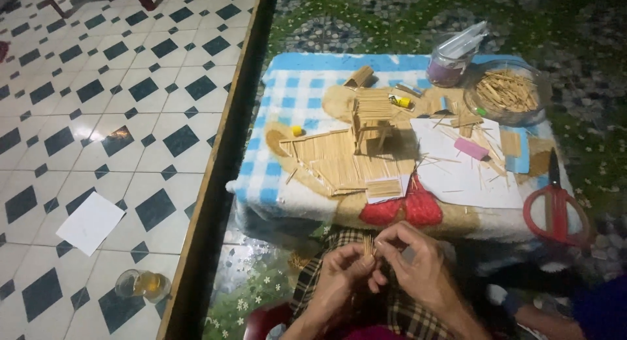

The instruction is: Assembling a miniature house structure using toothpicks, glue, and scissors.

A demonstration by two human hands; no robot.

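The left hand (343, 269) pinches a little bundle of sticks (369, 244) standing straight up, and the right hand's (418, 261) fingers close on it from the side, below the desk (287, 92).

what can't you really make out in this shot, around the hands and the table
Head view only:
- left hand and right hand blurred; sticks uncountable.
- scissors blades dim.
- clear bowl contents too small.
- floor glass contents unclear.
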